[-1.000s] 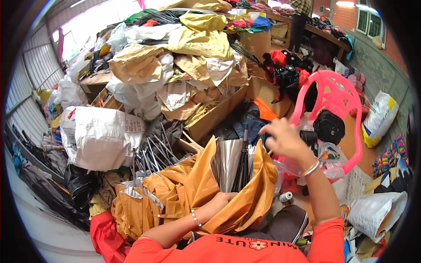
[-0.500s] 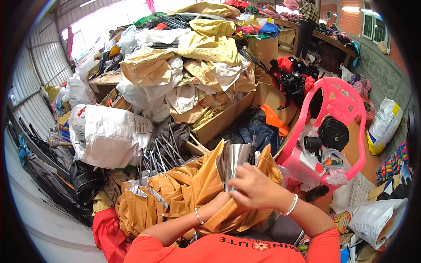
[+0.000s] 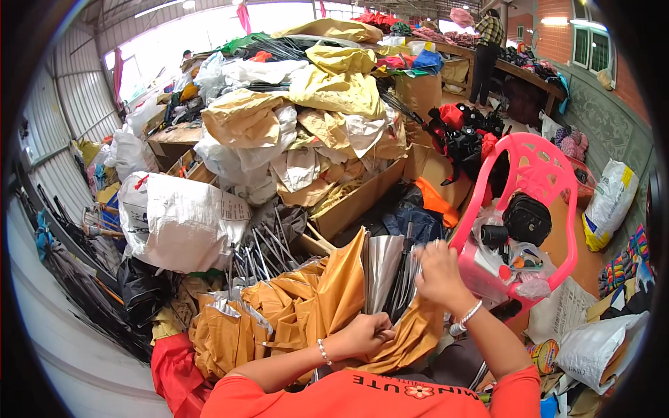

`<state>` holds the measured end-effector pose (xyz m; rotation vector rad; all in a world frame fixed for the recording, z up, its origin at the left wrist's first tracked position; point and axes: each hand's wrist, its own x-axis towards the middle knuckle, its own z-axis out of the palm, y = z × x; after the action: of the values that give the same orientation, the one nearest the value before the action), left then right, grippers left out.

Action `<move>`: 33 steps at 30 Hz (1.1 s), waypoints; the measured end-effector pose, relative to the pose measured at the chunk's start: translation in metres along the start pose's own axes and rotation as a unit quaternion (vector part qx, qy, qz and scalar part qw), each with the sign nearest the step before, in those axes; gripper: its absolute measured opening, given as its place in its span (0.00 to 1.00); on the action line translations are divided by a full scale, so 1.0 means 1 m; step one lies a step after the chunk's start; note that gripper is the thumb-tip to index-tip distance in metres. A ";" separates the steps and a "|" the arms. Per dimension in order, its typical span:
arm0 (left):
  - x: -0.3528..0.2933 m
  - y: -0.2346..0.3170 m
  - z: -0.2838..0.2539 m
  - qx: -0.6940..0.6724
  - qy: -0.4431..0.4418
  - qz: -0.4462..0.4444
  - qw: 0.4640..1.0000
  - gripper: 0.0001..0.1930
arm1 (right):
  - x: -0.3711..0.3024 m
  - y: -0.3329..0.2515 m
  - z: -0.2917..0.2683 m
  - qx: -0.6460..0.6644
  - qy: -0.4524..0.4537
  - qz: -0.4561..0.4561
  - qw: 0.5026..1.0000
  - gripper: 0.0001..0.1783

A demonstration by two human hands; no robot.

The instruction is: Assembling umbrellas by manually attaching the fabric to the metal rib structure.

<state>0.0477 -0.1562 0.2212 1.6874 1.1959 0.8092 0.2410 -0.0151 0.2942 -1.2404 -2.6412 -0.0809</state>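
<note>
An orange umbrella canopy [image 3: 334, 292] with a silver inner side [image 3: 382, 268] lies bunched in front of me. Dark umbrella ribs [image 3: 402, 282] stand up from its middle. My left hand [image 3: 362, 336] is closed at the near edge of the cloth, thumb and fingers pinched together. To the right of the ribs my right hand [image 3: 440, 273] is raised with curled fingers; whatever is between them is too small to make out. More folded orange cloth [image 3: 226, 334] with silver lining sits to the left, beside bare metal ribs [image 3: 261, 247].
A pink plastic chair [image 3: 481, 202] holding a black pouch [image 3: 527, 217] and a dark thread spool [image 3: 494, 235] stands at the right. A white sack [image 3: 181, 221] is ahead left. Behind rise cardboard boxes [image 3: 362, 202] under piled cloth. Red fabric [image 3: 178, 373] lies low left.
My right hand has moved up and right, away from my left hand. My left hand has come slightly nearer me, leaving the silver lining and dark ribs more exposed. The view has shifted slightly.
</note>
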 end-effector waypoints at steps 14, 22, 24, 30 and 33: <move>0.012 0.075 -0.099 0.191 -0.049 0.097 0.976 0.07 | 0.032 -0.060 -0.032 0.684 -0.028 -0.010 0.728 0.16; 0.057 0.140 -0.154 0.206 0.178 0.386 0.881 0.11 | 0.026 -0.064 -0.074 0.568 0.010 -0.064 0.821 0.10; 0.056 0.144 -0.153 0.174 0.157 0.331 0.914 0.11 | 0.026 -0.059 -0.068 0.545 0.030 -0.086 0.834 0.10; 0.079 0.113 -0.180 0.200 -0.077 0.135 0.967 0.10 | 0.019 -0.047 -0.072 0.458 0.031 -0.037 0.887 0.10; 0.092 0.072 -0.196 0.340 0.071 0.169 0.922 0.07 | 0.025 -0.035 -0.054 0.463 0.050 -0.033 0.884 0.10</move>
<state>-0.0677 -0.0223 0.3654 2.4911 1.4070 0.7737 0.2081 -0.0266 0.3539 -0.7581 -2.1265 0.9583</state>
